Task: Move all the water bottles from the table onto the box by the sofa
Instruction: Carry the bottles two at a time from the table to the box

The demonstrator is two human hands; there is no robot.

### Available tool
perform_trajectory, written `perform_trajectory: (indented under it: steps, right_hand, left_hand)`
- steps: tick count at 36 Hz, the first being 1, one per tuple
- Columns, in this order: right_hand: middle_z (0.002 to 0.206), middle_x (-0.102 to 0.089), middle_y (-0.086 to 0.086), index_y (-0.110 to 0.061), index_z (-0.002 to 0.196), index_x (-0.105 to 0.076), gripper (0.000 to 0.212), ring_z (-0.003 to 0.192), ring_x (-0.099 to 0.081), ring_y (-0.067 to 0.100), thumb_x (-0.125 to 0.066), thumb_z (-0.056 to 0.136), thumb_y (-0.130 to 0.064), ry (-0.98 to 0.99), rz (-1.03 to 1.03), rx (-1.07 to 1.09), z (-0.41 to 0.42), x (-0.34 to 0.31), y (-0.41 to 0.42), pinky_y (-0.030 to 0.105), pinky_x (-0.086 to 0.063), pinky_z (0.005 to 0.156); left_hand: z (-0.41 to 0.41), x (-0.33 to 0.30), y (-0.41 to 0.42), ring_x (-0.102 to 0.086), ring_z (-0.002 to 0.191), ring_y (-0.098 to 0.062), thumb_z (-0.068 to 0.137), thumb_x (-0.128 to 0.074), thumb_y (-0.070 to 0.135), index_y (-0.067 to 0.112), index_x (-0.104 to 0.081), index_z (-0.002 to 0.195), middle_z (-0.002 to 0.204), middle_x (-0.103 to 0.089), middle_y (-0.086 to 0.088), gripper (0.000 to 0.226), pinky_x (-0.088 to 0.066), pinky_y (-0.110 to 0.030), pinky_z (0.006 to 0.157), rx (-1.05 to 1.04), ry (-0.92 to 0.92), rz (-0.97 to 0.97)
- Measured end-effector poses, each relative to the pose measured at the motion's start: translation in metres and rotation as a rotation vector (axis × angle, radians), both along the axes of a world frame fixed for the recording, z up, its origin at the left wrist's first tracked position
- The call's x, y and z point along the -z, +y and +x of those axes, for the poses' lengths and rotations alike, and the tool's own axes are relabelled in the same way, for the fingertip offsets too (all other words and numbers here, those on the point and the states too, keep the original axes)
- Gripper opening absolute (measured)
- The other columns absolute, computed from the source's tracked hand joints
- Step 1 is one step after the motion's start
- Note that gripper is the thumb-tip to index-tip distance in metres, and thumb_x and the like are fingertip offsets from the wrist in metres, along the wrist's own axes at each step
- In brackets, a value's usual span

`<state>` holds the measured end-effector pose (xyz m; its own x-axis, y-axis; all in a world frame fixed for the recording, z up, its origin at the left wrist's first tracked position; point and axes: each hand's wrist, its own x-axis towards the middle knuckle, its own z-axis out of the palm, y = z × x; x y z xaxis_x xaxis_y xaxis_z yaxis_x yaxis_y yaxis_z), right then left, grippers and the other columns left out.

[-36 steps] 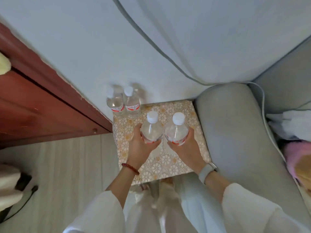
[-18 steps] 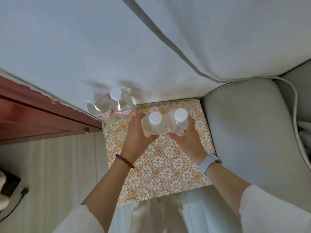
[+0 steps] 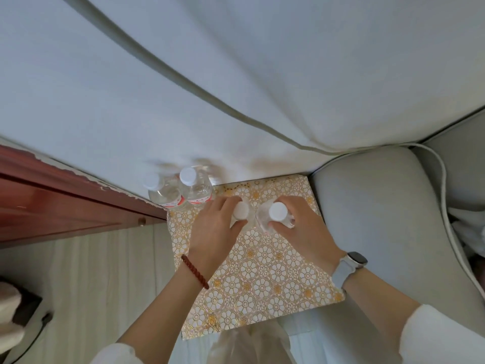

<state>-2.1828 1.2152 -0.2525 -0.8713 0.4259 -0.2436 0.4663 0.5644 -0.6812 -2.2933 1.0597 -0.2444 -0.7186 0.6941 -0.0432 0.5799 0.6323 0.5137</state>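
The box [image 3: 262, 279] has a gold and white flower pattern and sits on the floor beside the grey sofa arm [image 3: 380, 219]. Two clear water bottles with white caps and red labels [image 3: 160, 195] [image 3: 196, 190] stand at its far left corner against the wall. My left hand [image 3: 215, 232] grips a third bottle [image 3: 241, 210], seen from above, low over the box's far part. My right hand [image 3: 304, 229] grips a fourth bottle [image 3: 277, 212] right next to it. Whether these two bottles touch the box top is hidden by my hands.
A white wall [image 3: 131, 101] rises behind the box, with a pale curtain [image 3: 315, 74] hanging at the right. A red-brown wooden cabinet [image 3: 65, 203] stands to the left. The floor [image 3: 105, 285] is light wood. A dark cable and pale object [image 3: 23, 324] lie at the lower left.
Both hands have moved forward and down with their bottles toward the far part of the box. The view has tilted closer over the box.
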Motion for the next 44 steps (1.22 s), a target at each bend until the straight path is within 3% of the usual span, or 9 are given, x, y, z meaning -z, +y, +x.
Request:
perform_trajectory:
  steps: [5, 13, 18, 23, 26, 30, 44]
  right_hand:
    - [0.120, -0.048, -0.002, -0.023, 0.114, -0.049, 0.037, 0.093, -0.055, 0.014, -0.063, 0.082, -0.033, 0.042, 0.001, 0.069, -0.015, -0.001, -0.003, 0.035, -0.055, 0.073]
    - [0.118, -0.049, -0.001, -0.020, 0.111, -0.052, 0.033, 0.092, -0.053, 0.012, -0.065, 0.082, -0.025, 0.179, 0.001, 0.170, -0.054, 0.003, -0.009, 0.029, -0.052, 0.069]
    - [0.124, -0.047, 0.002, -0.019, 0.117, -0.049, 0.035, 0.101, -0.053, 0.016, -0.062, 0.085, -0.024, 0.175, -0.015, 0.167, -0.071, 0.005, -0.011, 0.020, -0.040, 0.075]
    - [0.132, -0.042, 0.002, -0.026, 0.125, -0.041, 0.047, 0.111, -0.046, 0.013, -0.063, 0.084, -0.024, 0.161, -0.086, 0.197, -0.077, 0.008, -0.011, 0.019, -0.037, 0.081]
    - [0.131, -0.045, 0.003, -0.026, 0.127, -0.038, 0.049, 0.118, -0.045, 0.016, -0.062, 0.085, -0.023, 0.175, -0.130, 0.218, -0.078, 0.012, -0.013, 0.024, -0.042, 0.084]
    - [0.128, -0.047, 0.006, -0.024, 0.127, -0.039, 0.046, 0.113, -0.049, 0.021, -0.060, 0.086, -0.023, 0.170, -0.115, 0.247, -0.082, 0.013, -0.015, 0.036, -0.049, 0.086]
    - [0.125, -0.049, 0.008, -0.025, 0.128, -0.037, 0.050, 0.105, -0.048, 0.016, -0.062, 0.085, -0.027, 0.163, -0.095, 0.224, -0.088, 0.020, -0.009, 0.026, -0.042, 0.080]
  left_hand:
    - [-0.009, -0.006, -0.001, -0.063, 0.080, -0.026, 0.060, -0.084, 0.025, 0.016, -0.068, 0.097, 0.087, -0.071, 0.001, 0.041, -0.046, -0.039, 0.067, 0.020, 0.286, -0.085]
    - [-0.031, -0.002, 0.010, -0.063, 0.079, -0.027, 0.057, -0.085, 0.021, 0.014, -0.069, 0.095, 0.085, -0.071, 0.002, 0.043, -0.047, -0.038, 0.069, -0.021, 0.520, -0.069]
    - [-0.042, -0.002, 0.017, -0.063, 0.091, -0.029, 0.061, -0.083, 0.017, 0.015, -0.067, 0.103, 0.089, -0.072, 0.000, 0.045, -0.045, -0.049, 0.081, -0.118, 0.524, -0.125]
    - [-0.046, 0.000, 0.019, -0.062, 0.098, -0.028, 0.065, -0.079, 0.023, 0.019, -0.062, 0.112, 0.094, -0.070, 0.000, 0.050, -0.039, -0.055, 0.091, -0.089, 0.478, -0.131]
    - [-0.050, 0.003, 0.019, -0.063, 0.095, -0.027, 0.059, -0.083, 0.030, 0.017, -0.062, 0.111, 0.094, -0.070, -0.001, 0.057, -0.038, -0.057, 0.093, -0.078, 0.453, -0.142]
    - [-0.054, 0.006, 0.022, -0.066, 0.086, -0.024, 0.059, -0.084, 0.025, 0.015, -0.064, 0.104, 0.086, -0.070, 0.000, 0.050, -0.038, -0.057, 0.093, -0.106, 0.479, -0.117]
    - [-0.054, 0.008, 0.022, -0.065, 0.091, -0.025, 0.063, -0.082, 0.022, 0.011, -0.060, 0.114, 0.095, -0.070, -0.003, 0.057, -0.036, -0.058, 0.096, -0.102, 0.444, -0.149]
